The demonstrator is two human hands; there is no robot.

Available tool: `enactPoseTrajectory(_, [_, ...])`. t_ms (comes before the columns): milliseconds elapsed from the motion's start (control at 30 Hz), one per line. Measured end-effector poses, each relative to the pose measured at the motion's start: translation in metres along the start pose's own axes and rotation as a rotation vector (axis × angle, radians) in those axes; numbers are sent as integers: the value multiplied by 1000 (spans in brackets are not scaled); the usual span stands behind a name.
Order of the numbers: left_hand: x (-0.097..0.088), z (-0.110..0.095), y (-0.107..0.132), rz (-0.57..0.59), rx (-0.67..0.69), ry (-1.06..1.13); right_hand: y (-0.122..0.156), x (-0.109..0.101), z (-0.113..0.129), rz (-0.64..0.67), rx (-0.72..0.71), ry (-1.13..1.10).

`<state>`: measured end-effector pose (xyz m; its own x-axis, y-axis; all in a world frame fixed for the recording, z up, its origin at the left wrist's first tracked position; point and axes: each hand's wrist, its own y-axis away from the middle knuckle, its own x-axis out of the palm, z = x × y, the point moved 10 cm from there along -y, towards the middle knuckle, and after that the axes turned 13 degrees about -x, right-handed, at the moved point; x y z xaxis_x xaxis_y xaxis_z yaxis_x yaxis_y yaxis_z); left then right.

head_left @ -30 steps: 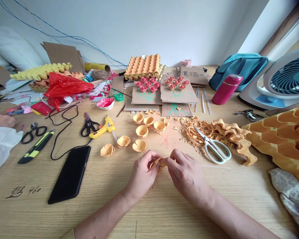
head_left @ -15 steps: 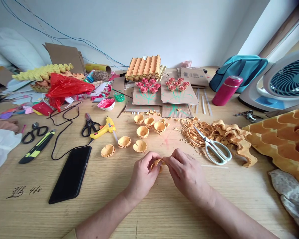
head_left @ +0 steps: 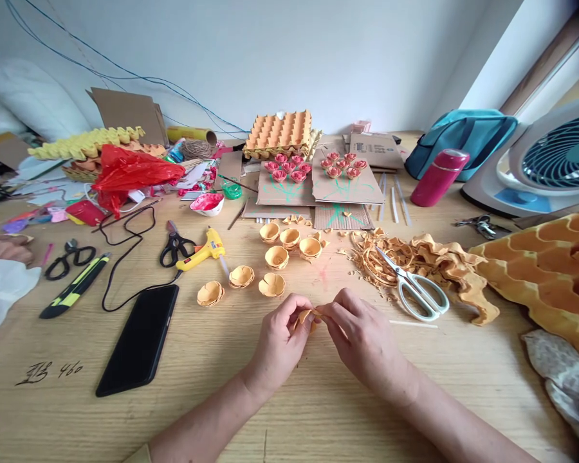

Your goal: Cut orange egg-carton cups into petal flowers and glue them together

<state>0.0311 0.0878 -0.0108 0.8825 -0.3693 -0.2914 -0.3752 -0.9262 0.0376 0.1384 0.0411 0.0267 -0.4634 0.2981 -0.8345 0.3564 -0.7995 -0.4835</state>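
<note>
Between my two hands is an egg-carton cup (head_left: 305, 316), orange and cut into petals, partly hidden by the fingers. My left hand (head_left: 282, 331) is closed around its left side. The thumb and fingertips of my right hand (head_left: 361, 334) pinch a petal at its right edge. Just beyond the hands stand several more cut cups, among them a petalled cup (head_left: 271, 285) and a round cup (head_left: 310, 247). White-handled scissors (head_left: 417, 292) lie to the right, against a heap of carton scraps (head_left: 381, 257).
A yellow glue gun (head_left: 200, 252), black scissors (head_left: 176, 245), a phone (head_left: 137, 341) and a utility knife (head_left: 74, 288) lie to the left. Cardboard with red flowers (head_left: 289, 190) sits at the back. A large egg tray (head_left: 545, 270), pink bottle (head_left: 439, 179) and fan (head_left: 550, 154) occupy the right.
The view has shifted very slightly. Both hands keep hold of the egg-carton cup in nearly the same place, with only a small movement of the fingers.
</note>
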Motion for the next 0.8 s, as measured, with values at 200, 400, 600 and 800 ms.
enactPoseTrajectory(200, [4,0,-1,43,-39,82,-2,-4,16,59,-141,181])
enactPoseTrajectory(400, [-5,0,2,-43,23,-33,-1,0,-4,-9,67,-103])
enactPoseTrajectory(600, [3,-4,0,32,13,62,-3,-4,6,12,-45,62])
enactPoseTrajectory(800, [-1,0,1,6,-3,92,-3,-10,11,-9,-70,38])
